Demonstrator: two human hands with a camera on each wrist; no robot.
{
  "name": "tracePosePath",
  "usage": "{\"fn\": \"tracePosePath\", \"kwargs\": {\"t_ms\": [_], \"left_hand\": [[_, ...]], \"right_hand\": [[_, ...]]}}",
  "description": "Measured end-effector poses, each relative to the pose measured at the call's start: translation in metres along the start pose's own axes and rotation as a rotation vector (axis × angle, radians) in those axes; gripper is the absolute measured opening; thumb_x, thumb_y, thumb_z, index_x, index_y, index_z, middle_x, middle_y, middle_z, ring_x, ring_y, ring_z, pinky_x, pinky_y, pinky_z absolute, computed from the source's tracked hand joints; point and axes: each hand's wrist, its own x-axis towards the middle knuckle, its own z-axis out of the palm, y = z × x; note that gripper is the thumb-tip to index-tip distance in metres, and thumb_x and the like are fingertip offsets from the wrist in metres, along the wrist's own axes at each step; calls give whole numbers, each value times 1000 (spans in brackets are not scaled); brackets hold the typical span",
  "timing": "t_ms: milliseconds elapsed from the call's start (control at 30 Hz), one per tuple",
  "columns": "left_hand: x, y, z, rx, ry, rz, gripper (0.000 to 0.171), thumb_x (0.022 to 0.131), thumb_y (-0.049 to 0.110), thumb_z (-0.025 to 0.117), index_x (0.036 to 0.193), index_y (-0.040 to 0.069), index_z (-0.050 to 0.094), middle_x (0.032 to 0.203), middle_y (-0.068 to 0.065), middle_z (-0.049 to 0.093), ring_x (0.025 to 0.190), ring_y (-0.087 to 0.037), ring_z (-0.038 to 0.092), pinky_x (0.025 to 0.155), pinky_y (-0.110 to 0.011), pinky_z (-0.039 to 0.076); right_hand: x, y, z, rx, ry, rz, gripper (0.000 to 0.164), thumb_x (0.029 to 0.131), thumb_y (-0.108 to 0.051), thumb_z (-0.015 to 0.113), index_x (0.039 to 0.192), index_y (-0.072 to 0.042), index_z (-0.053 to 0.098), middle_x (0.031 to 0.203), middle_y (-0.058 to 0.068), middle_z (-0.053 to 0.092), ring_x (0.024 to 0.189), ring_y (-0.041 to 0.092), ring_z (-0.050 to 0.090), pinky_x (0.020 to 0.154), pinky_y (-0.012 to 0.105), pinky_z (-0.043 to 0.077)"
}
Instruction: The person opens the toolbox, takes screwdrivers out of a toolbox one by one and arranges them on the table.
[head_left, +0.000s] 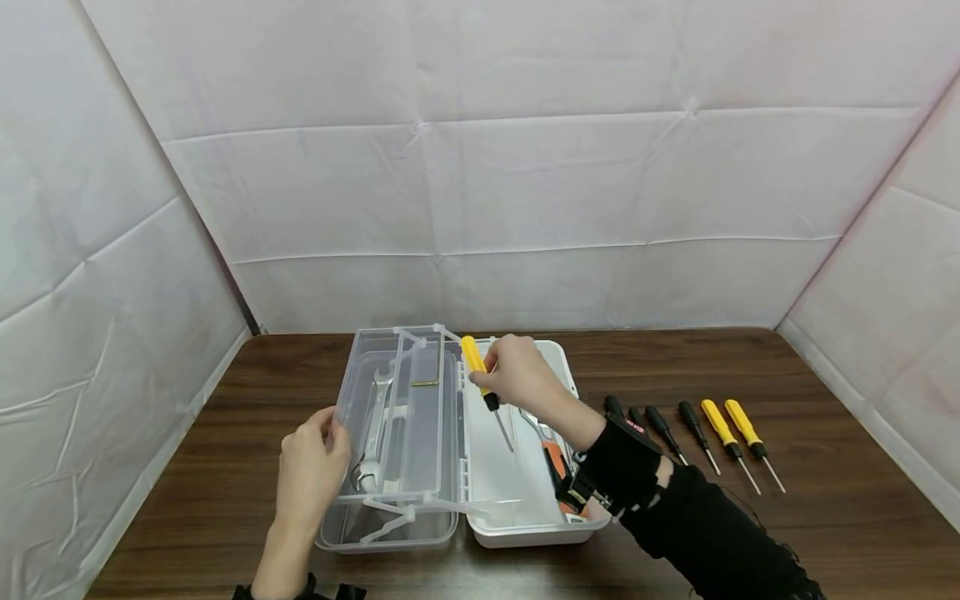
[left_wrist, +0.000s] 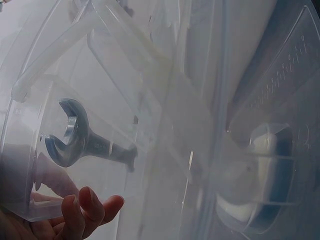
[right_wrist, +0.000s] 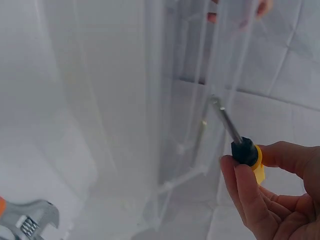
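Observation:
My left hand [head_left: 311, 467] grips the left edge of a clear plastic tray [head_left: 427, 433], joined by folding arms to an opened toolbox. Through the plastic shows a spanner [left_wrist: 72, 140]; a brass-coloured hex key [head_left: 424, 383] lies farther back. In my right hand [head_left: 521, 371] is a screwdriver [head_left: 474, 353], pinched between thumb and fingers by its yellow-and-black handle. Its metal shaft [right_wrist: 227, 121] points down over the white toolbox base [head_left: 487, 475]. An orange-handled adjustable wrench [head_left: 557, 462] sits in the base, under my right wrist.
Right of the toolbox, several screwdrivers lie in a row on the brown wooden table [head_left: 187, 508], some black-handled [head_left: 690, 417] and two yellow-handled [head_left: 742, 421]. My right sleeve partly covers the row's near end. White sheeting [head_left: 525, 183] encloses the back and sides.

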Motion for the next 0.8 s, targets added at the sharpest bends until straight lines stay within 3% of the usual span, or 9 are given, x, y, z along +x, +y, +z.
{"fn": "tracePosePath", "kwargs": {"t_ms": [200, 433, 600, 800], "left_hand": [[0, 0, -1, -4, 8, 7, 31, 85, 6, 41, 106, -12, 57, 92, -27, 61, 81, -37, 60, 66, -48, 45], [0, -2, -1, -3, 15, 4, 31, 85, 6, 41, 105, -11, 58, 92, -26, 62, 82, -37, 60, 67, -49, 45], [-1, -1, -2, -1, 15, 8, 31, 86, 6, 41, 105, -11, 58, 92, -26, 62, 82, -36, 60, 67, -49, 45], [-1, 1, -2, -6, 16, 18, 30, 85, 4, 42, 105, -12, 57, 93, -27, 61, 83, -39, 59, 68, -50, 44]], "right_hand": [[-8, 8, -27, 10, 45, 12, 17, 79, -15, 65, 75, 1, 62, 63, 6, 59, 44, 11, 53, 42, 22, 43], [-19, 45, -49, -70, 104, 42, 17, 79, -14, 65, 75, 2, 62, 65, 8, 59, 46, 13, 52, 42, 23, 42], [-28, 77, -51, -126, 137, 103, 21, 79, -15, 65, 64, -2, 58, 52, 3, 49, 42, 12, 42, 41, 23, 34], [-33, 111, -39, -123, 118, 195, 37, 80, -15, 65, 52, -11, 41, 45, -2, 30, 39, 10, 28, 41, 23, 25]]}}
